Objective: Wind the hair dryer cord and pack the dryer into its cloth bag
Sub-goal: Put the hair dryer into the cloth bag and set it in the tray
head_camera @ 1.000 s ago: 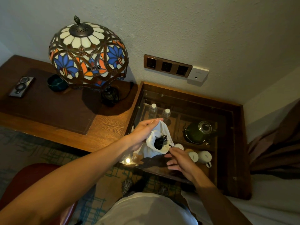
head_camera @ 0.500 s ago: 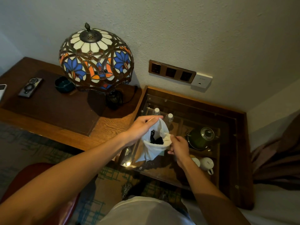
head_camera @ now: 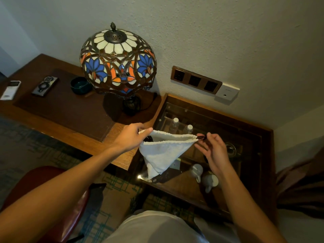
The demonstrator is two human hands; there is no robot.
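Note:
A white cloth bag (head_camera: 162,153) hangs in the air above the glass-topped cabinet (head_camera: 219,118), its mouth stretched into a flat slit. My left hand (head_camera: 130,138) pinches the left end of the bag's mouth. My right hand (head_camera: 213,151) pinches a dark drawstring (head_camera: 201,137) that comes out of the right end of the mouth. The hair dryer is inside the bag and hidden; only a small dark bit (head_camera: 149,138) shows at the left of the opening.
A stained-glass lamp (head_camera: 118,61) stands on the wooden desk (head_camera: 73,111) to the left, with a dark bowl (head_camera: 79,85) and two remotes. Under the cabinet glass are two bottles (head_camera: 175,122), white mugs (head_camera: 209,180) and a kettle. Wall sockets (head_camera: 195,79) sit behind. A red chair (head_camera: 57,199) is below left.
The bag's mouth went from wide open, with the dark dryer showing inside, to a stretched narrow slit. My right hand moved to the right and took hold of the drawstring. The view tilted down.

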